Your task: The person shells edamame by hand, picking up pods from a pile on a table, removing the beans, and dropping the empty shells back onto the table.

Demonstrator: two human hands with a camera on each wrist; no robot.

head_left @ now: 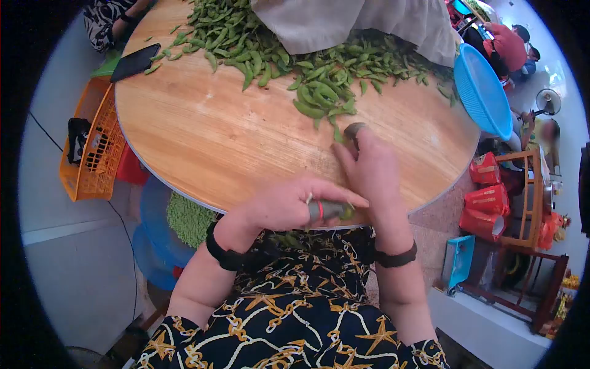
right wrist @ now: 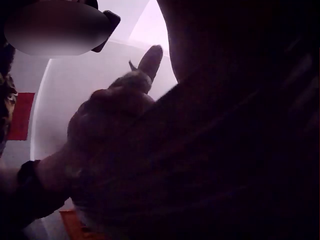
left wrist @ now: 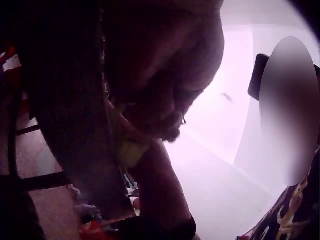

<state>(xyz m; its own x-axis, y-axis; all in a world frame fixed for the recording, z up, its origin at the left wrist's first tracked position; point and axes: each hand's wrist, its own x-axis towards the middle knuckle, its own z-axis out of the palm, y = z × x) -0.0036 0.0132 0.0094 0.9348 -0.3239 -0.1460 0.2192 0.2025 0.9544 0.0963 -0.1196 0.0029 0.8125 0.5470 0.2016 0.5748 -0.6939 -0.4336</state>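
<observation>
Green bean pods (head_left: 322,98) lie heaped and scattered over the far side of a round wooden table (head_left: 233,141). My left hand (head_left: 276,200) is at the table's near edge, index finger stretched toward the right wrist. A grey cover with a red band wraps its thumb, and a green pod (head_left: 348,213) sits at the thumb tip, held against the fingers. In the dark left wrist view a greenish piece (left wrist: 132,152) shows below the bent fingers. My right hand (head_left: 375,169) reaches over the table, thumb and finger apart beside the nearest pods; one fingertip has a dark cover.
Grey cloth (head_left: 362,24) covers part of the heap. A blue basket (head_left: 482,92) leans at the table's right edge. A phone (head_left: 136,63) lies at the left. An orange crate (head_left: 92,144) and a blue basin (head_left: 163,215) with shelled green beans (head_left: 190,218) stand beside the table.
</observation>
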